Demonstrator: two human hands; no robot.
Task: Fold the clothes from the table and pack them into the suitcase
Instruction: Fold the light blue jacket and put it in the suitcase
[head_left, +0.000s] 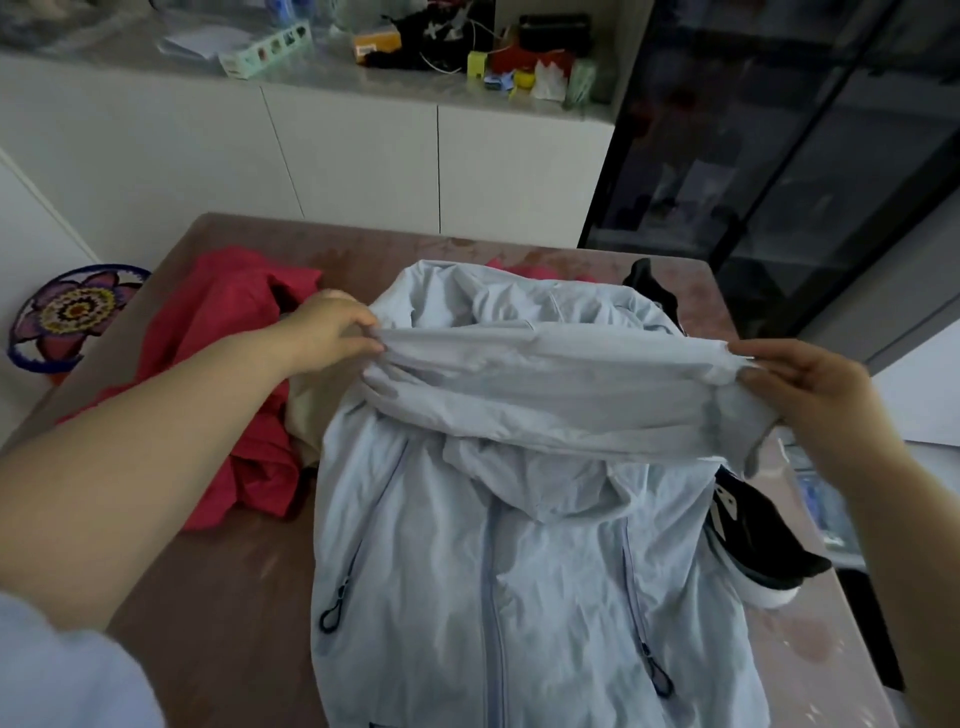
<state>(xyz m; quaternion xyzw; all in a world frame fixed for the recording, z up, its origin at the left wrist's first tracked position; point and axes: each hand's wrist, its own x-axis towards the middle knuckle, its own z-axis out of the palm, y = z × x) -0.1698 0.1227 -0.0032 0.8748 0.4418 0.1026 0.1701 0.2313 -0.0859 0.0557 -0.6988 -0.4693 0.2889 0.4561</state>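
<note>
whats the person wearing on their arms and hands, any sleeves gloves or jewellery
The left hand and the right hand are bare: no gloves, rings or watch show. Both forearms are uncovered. A pale bluish sleeve, blurred, covers the upper part of the left arm. No sleeve is in view on the right arm.

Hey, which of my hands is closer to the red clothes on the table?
Left. The left hand pinches the blue jacket right beside the red clothes; the right hand holds its opposite end.
</note>
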